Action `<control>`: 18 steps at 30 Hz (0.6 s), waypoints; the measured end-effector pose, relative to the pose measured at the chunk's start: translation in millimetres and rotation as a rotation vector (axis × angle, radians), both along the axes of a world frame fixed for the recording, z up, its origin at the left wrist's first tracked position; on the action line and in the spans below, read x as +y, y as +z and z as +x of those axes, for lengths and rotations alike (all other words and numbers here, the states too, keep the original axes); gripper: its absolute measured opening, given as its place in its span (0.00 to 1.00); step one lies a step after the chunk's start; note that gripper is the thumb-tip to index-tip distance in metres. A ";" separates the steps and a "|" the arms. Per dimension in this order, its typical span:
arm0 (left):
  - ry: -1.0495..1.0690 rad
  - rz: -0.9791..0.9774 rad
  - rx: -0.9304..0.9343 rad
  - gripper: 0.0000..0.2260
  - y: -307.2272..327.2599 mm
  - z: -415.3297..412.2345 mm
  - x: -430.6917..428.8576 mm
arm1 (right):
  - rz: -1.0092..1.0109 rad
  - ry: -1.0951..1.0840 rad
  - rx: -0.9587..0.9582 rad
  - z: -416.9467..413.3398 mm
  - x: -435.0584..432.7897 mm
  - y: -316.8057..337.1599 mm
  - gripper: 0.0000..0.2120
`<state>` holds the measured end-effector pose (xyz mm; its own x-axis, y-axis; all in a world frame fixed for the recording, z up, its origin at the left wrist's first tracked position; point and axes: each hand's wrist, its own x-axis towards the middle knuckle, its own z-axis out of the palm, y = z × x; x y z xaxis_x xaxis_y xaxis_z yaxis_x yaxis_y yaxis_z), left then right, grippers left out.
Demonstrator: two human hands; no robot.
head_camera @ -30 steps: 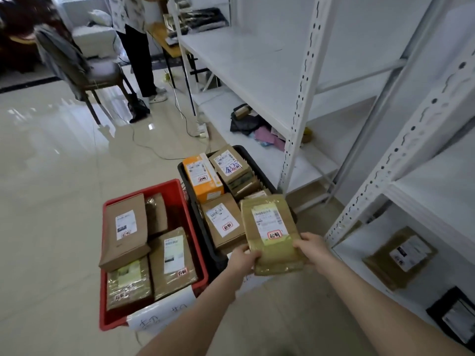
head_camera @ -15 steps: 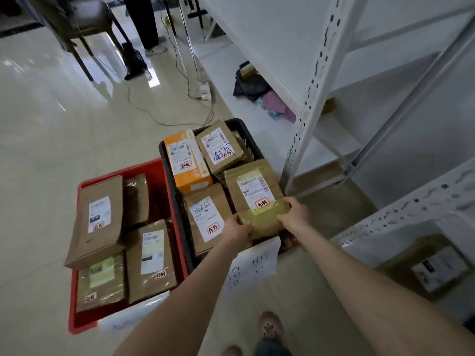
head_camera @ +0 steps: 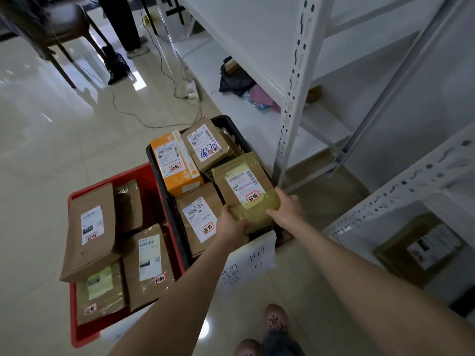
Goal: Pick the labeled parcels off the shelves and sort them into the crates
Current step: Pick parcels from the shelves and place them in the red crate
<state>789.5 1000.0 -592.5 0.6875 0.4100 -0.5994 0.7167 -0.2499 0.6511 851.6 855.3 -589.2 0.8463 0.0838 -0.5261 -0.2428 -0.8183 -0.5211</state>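
Left grip (head_camera: 232,223) and right grip (head_camera: 288,209) hold the taped parcel (head_camera: 244,186) by its six-o'clock corners over the black crate (head_camera: 167,201); probably light, pliable, slick.

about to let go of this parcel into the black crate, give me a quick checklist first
1. Grip on the parcel: ok. The left hand holds its near left corner and the right hand its near right edge.
2. Over the intended crate: ok. It is above the black crate, not the red crate.
3. Label up: ok. The white label and red stamp face the camera.
4. Free floor in the crate: not ok. The orange box and brown box cover what shows, so it would lie on top.
5. Stamp matches the paper sign: cannot tell, the handwriting is unreadable.
6. Next pick: ok. A shelf parcel waits at lower right.
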 end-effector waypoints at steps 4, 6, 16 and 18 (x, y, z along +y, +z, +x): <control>-0.203 0.356 -0.136 0.29 15.1 -11.3 -6.5 | 0.023 -0.117 -0.084 -32.6 -15.4 13.9 0.34; -0.365 0.484 -0.224 0.31 24.0 -17.6 -18.6 | 0.015 -0.181 -0.099 -54.0 -27.2 18.6 0.32; -1.091 0.524 -0.341 0.26 29.0 -53.3 -161.7 | -0.110 -0.543 -0.073 -150.1 -140.6 26.7 0.26; -1.176 0.497 -0.333 0.28 25.7 -61.3 -194.4 | -0.119 -0.624 -0.048 -166.2 -170.3 23.8 0.27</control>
